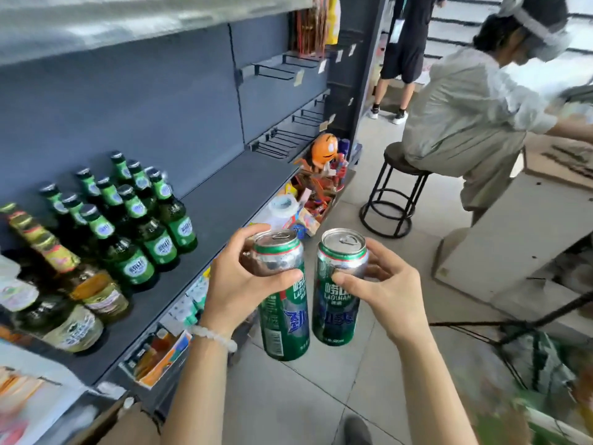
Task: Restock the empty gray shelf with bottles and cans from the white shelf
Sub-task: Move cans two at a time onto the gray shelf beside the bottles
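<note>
Left hand [239, 281]: we see it wrapped around the upper part of the left can [282, 297], thumb across the front, fingers behind the rim; a pale bead bracelet [214, 337] sits on the wrist.
Right hand [383, 292]: we see it gripping the right can [340, 284] from the side, thumb pressed on the silver band below the rim.
Cans: both green and silver, tabs unopened, upright with a slight tilt, held side by side just apart, in the air over the floor [321, 390], just off the front edge of the gray shelf [205, 220].
Gray shelf: we find its right stretch bare; its left stretch carries bottles.
Green bottles [134, 216]: a cluster with green labels and dark caps, standing in rows at the left of the gray shelf, near its back panel.
Foil bottles [64, 284]: larger ones with gold foil necks, left of the green bottles, at the shelf's front.
Below the gray shelf: a lower tier of mixed snack packs [314, 200], too blurred for us to name.
Hooks [282, 142]: bare wire pegs on the panel beyond the gray shelf's right end.
Stool [394, 194]: round, black-framed, well right of the gray shelf, with a seated person [465, 120] in pale clothes on it.
Second person [404, 43]: standing in dark clothes, farther back than the stool.
</note>
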